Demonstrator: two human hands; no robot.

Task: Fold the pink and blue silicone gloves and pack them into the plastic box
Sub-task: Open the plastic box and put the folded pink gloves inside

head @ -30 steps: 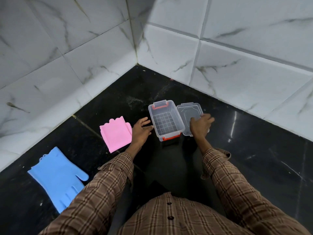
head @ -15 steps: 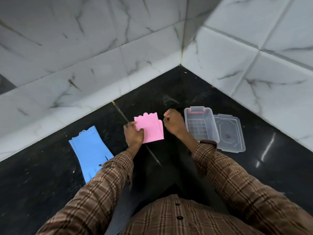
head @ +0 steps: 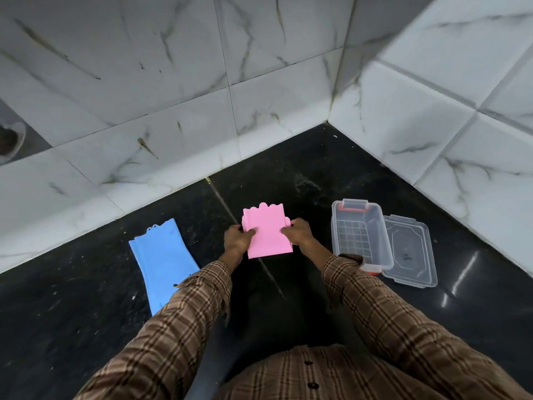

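Head view: left hand (head: 237, 241) and right hand (head: 298, 237) each pinch a side of the folded pink glove (head: 266, 230). Blue glove (head: 161, 259) lies flat on the black floor (head: 317, 174) toward its left wall edge; open plastic box (head: 362, 235) sits near the right wall.

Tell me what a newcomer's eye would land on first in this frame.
The folded pink glove stands out first, held at centre between the left hand and right hand over the black floor. To its left the blue glove lies flat and unfolded; to its right sits the open plastic box, with its lid beside it.
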